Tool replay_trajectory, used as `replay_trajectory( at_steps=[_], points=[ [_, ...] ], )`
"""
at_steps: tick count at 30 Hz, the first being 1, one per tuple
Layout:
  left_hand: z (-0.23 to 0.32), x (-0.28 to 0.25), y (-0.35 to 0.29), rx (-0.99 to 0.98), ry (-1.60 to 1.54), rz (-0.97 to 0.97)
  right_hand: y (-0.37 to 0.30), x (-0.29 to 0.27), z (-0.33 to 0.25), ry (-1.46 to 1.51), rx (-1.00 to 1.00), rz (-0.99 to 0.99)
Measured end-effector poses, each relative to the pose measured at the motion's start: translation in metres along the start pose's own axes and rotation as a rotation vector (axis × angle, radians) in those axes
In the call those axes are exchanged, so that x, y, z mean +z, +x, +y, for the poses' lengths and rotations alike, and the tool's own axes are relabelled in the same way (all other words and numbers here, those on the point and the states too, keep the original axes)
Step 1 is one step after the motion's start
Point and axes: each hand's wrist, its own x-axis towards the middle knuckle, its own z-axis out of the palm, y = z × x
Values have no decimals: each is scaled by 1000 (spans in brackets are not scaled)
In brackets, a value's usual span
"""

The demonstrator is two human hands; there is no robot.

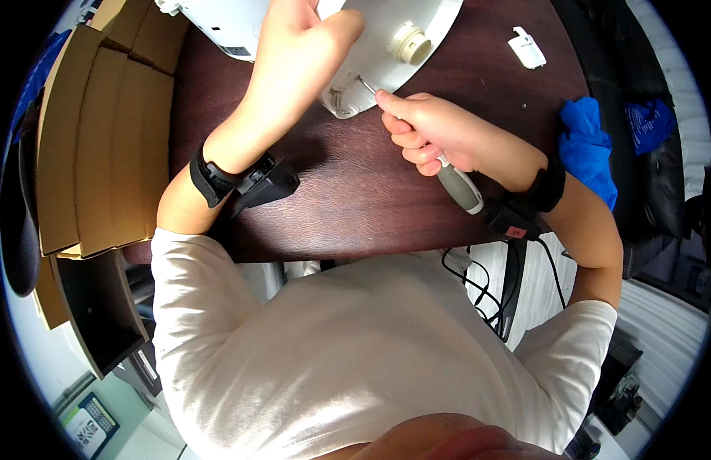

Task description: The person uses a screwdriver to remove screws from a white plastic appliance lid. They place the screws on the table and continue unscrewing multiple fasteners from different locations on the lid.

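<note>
We've got the right hand wrapped firmly round a screwdriver, handle in the palm, thumb and forefinger up by the shaft, just off the near right of the white shell. And the shell is where we keep our eyes: there it is on the table, beyond that grip and over to its left. The slant is everything, we'd judge: the tool's long axis runs from a butt to the near right of the shell to a tip over the shell's near corner, and whether that tip touches we can't tell. Of our two hands, the right looks nearer that corner; the left hand is over by the shell's left side, fingers cut off or hidden, so we can't say whether it grasps anything. Up on the shell we spot the cream collar, well apart from the shaft. Right of the shell lies a small white part, and farther right a blue cloth. Any turn, we reckon, depends on that shaft meeting the corner squarely.
</note>
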Motion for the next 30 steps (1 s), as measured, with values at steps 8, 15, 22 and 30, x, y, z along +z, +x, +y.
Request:
replay_trajectory(
  at_steps=[8,15,22,30],
  points=[
    [-5,-16,10,-58,39,-3,1,-13,10,-863,-380,442],
    [-5,-20,16,-153,-108,-30,-14,-6,6,-1446,-668,737],
    [-6,-23,16,-92,-85,-31,-4,-1,1,-1473,-632,735],
    [-10,-24,18,-118,-61,-7,-3,1,-2,-1576,-650,771]
  ],
)
